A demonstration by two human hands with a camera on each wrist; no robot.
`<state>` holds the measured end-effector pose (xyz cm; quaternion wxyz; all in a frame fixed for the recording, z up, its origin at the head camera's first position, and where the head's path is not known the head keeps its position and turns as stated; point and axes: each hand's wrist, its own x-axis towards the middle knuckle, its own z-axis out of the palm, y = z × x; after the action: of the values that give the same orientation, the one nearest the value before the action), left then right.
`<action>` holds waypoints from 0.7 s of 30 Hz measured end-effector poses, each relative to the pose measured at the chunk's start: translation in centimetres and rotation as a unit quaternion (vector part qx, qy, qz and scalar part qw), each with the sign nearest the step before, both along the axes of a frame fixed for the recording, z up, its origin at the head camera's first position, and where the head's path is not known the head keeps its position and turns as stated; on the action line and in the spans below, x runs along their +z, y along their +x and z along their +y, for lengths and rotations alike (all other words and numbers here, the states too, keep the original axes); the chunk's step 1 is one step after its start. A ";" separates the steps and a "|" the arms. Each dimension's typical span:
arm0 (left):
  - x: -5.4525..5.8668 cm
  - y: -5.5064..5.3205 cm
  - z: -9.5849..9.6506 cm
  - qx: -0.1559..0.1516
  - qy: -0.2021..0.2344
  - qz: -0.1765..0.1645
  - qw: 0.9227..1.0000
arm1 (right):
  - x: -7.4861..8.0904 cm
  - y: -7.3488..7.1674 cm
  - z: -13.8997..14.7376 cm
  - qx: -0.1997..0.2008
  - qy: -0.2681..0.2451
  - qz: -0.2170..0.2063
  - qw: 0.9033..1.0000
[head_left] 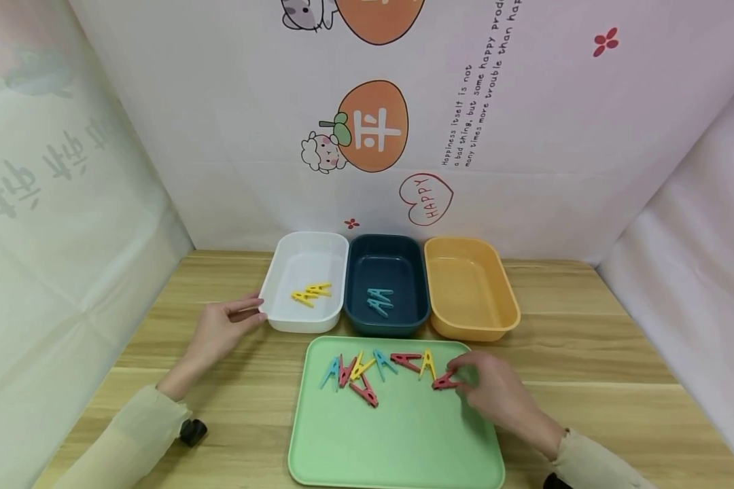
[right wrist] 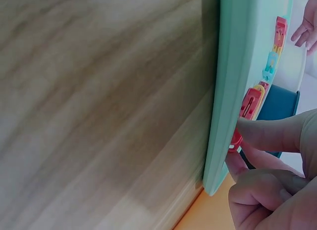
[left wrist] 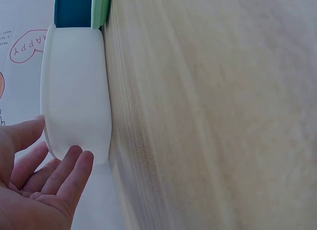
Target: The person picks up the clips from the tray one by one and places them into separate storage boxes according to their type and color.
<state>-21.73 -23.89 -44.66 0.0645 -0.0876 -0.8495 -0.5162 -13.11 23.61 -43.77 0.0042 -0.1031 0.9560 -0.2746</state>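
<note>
My right hand (head_left: 498, 394) pinches a red clothespin (head_left: 444, 382) between thumb and fingertips, over the right part of a light green tray (head_left: 391, 441). Beside it lie a yellow clothespin (head_left: 427, 365) and another red clothespin (head_left: 406, 360). More red, yellow and blue clothespins are grouped at the tray's upper left. At the left, my left hand (head_left: 216, 334) has its fingertips against the outer side of a white bin (head_left: 300, 326). The left wrist view shows the thumb at that bin's rim and the other fingers loosely extended.
Behind the tray, a dark blue bin (head_left: 387, 329) and an orange bin (head_left: 474, 333) stand in a row with the white one. Two yellow clothespins (head_left: 310, 294) lie in the white bin, two blue ones (head_left: 380, 303) in the dark blue bin. A printed cloth (head_left: 245, 136) hangs behind the wooden table (head_left: 232, 435).
</note>
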 end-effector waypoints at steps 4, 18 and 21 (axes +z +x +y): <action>0.1 0.0 0.0 0.001 0.000 -0.002 1.000 | -0.1 0.3 -0.4 0.010 -0.001 -0.010 1.000; -0.2 0.0 0.0 0.002 0.000 -0.006 1.000 | -0.3 1.3 -1.4 0.015 -0.003 -0.013 1.000; -0.1 -0.1 0.0 0.002 0.000 -0.008 1.000 | -0.3 1.3 -1.4 0.010 0.000 -0.019 1.000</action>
<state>-21.79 -23.94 -44.76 0.0582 -0.0819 -0.8501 -0.5170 -11.83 22.17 -44.09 0.0251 -0.1075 0.9546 -0.2766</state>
